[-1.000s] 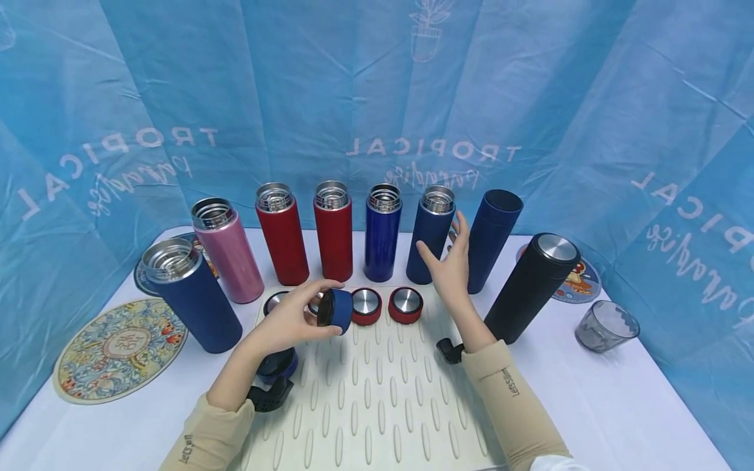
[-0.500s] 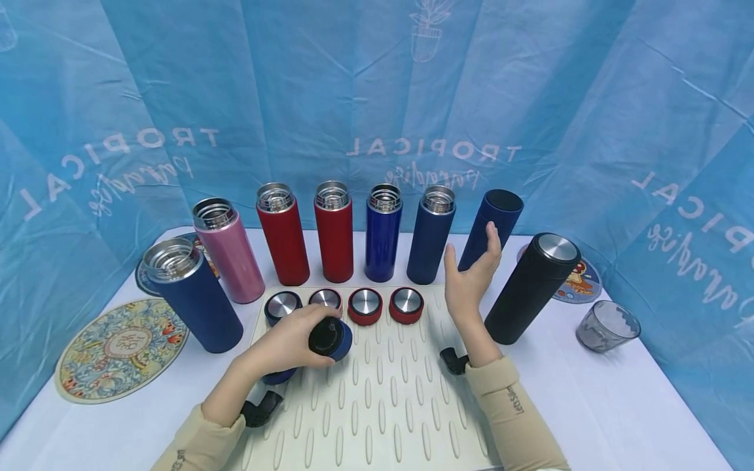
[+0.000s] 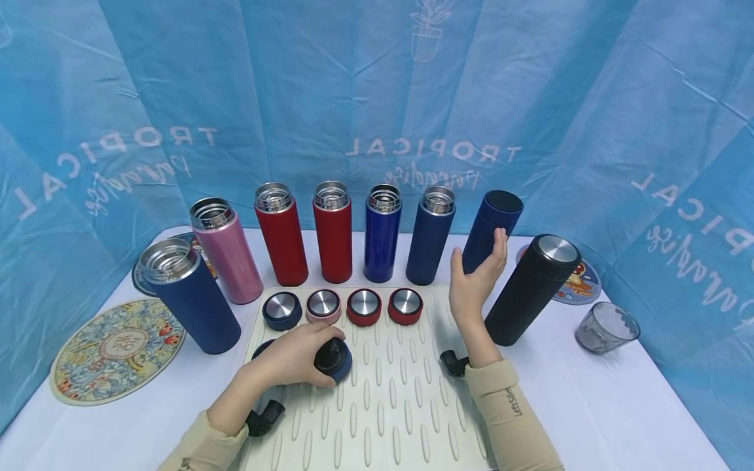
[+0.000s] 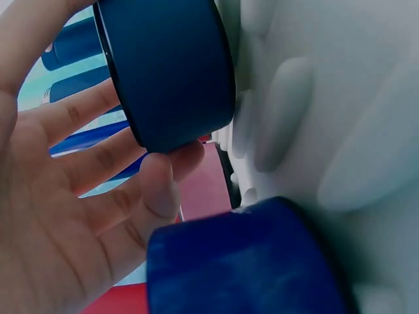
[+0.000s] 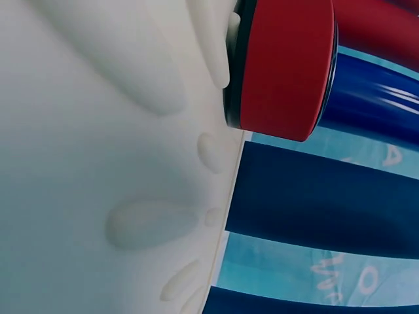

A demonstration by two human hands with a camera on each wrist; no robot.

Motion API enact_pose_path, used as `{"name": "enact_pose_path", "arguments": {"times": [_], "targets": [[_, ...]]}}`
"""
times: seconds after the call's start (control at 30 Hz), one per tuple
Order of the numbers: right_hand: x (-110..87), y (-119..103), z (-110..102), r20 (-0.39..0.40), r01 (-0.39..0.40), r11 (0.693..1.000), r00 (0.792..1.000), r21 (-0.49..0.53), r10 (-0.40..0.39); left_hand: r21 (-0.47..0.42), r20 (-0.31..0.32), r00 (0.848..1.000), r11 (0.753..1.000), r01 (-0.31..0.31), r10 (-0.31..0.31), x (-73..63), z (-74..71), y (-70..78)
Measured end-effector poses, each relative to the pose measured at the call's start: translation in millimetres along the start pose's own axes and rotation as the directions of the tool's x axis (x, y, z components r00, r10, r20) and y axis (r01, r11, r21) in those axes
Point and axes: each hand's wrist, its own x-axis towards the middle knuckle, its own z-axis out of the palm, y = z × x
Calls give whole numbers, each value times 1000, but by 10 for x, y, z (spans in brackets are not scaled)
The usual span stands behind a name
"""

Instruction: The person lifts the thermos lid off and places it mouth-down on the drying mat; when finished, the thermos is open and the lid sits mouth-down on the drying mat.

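Observation:
My left hand [image 3: 291,358] grips a dark blue bottle lid [image 3: 341,369] with a black top, close over the ribbed cream mat [image 3: 377,418]. In the left wrist view, fingers and thumb lie around that lid [image 4: 170,72], and a brighter blue lid [image 4: 242,261] stands beside it. Behind it, a navy lid [image 3: 282,320], a pink lid [image 3: 323,318] and two red lids [image 3: 364,318] sit in a row. My right hand [image 3: 476,288] is raised with fingers spread and holds nothing, overlapping a capped navy bottle [image 3: 493,219].
Uncapped bottles stand behind the mat: a wide navy one [image 3: 206,314], a pink one [image 3: 232,258], two red ones [image 3: 284,245], a shiny blue one [image 3: 383,245] and a slim navy one [image 3: 430,245]. At right are a capped black bottle [image 3: 524,294] and a glass [image 3: 607,327].
My left hand has brought the dark blue lid down and nearer over the mat, turning its black top upward. My right hand has moved right, away from the slim navy bottle.

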Motion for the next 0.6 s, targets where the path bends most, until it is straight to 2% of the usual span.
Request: {"name": "enact_pose_path", "arguments": {"times": [0.27, 0.6], "targets": [[11, 12, 1, -2, -16, 1000, 1000, -18, 16, 21, 5, 1000, 1000, 18, -18, 8, 42, 9], [10, 34, 0, 1, -41, 998, 999, -47, 41, 5, 7, 999, 999, 40, -40, 8, 71, 8]]}}
